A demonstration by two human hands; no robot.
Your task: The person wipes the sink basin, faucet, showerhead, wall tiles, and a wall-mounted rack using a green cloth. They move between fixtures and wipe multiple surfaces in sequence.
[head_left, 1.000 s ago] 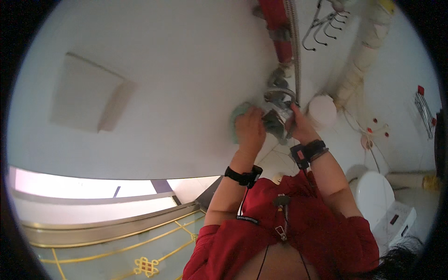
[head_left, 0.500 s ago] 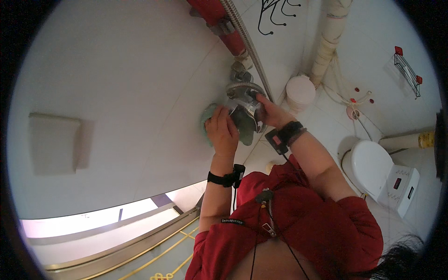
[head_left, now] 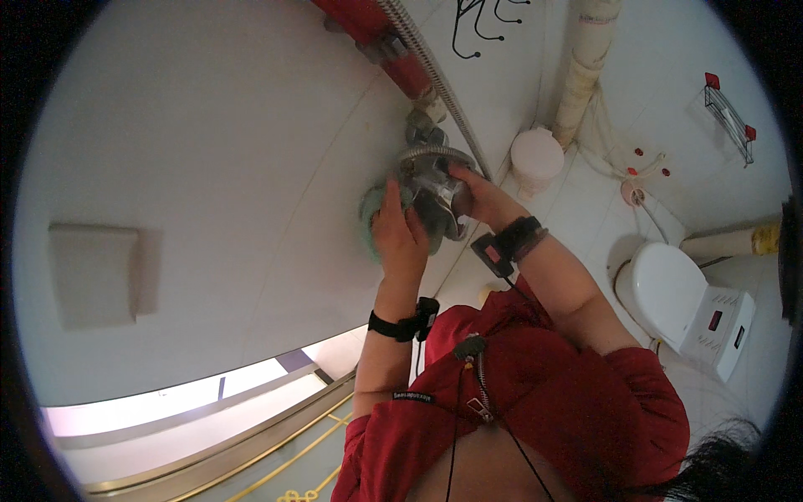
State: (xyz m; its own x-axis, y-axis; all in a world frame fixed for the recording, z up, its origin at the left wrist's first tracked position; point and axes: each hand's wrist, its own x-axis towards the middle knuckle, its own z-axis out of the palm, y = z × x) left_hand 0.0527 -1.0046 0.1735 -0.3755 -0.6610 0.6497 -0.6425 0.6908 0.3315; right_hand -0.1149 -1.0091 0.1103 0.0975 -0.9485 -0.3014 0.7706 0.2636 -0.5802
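A chrome shower mixer tap (head_left: 437, 177) juts from the white wall. Pressed up to its left side is a green cloth (head_left: 369, 219), held in my left hand (head_left: 401, 234) with the fingers pointing up along the metal. The cloth shows on both sides of that hand; its middle is hidden. My right hand (head_left: 488, 201) grips the tap's right side, thumb on top and the other fingers largely out of sight. A ribbed metal hose (head_left: 431, 58) passes just above and right of the tap.
A red pipe (head_left: 406, 71) slopes down to the tap. To the right are a lidded white bin (head_left: 537, 155), a thick beige pipe (head_left: 590, 63), a white toilet (head_left: 661, 289) and a wire rack (head_left: 729, 121). Black hooks (head_left: 477, 33) hang above. A pale box-shaped wall fitting (head_left: 92, 276) is at left.
My left hand has shifted slightly, its fingers now reaching higher beside the tap, and the green cloth moved with it. My right hand keeps its grip. The view has tilted a little.
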